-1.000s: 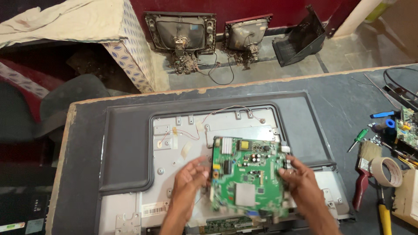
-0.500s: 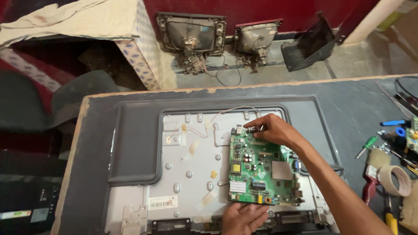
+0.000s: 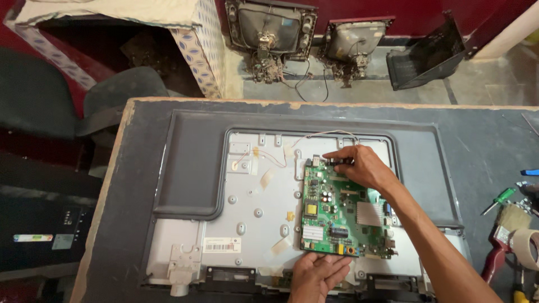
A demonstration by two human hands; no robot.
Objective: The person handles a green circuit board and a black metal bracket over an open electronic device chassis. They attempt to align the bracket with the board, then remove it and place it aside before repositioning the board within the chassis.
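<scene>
Your hands frame the green circuit board (image 3: 343, 214).
Right hand (image 3: 362, 165) pinches its top edge; left hand (image 3: 317, 275) lies flat-fingered on the bottom edge, gripping nothing.

One circuit board (image 3: 342, 216) lies at centre on one TV panel (image 3: 191, 168). Two hands: left (image 3: 317, 275) at 6 o'clock, right (image 3: 362, 165). Two picture tubes (image 3: 272, 28) at 12. One tape roll (image 3: 525, 247) at 4.

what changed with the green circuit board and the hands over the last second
A second ago both hands held the green circuit board lifted near the panel's lower edge. Now it lies flat on the grey metal back panel; the right hand has moved up to its top edge, the left hand down to its bottom edge. The tools at the right stayed put.
</scene>
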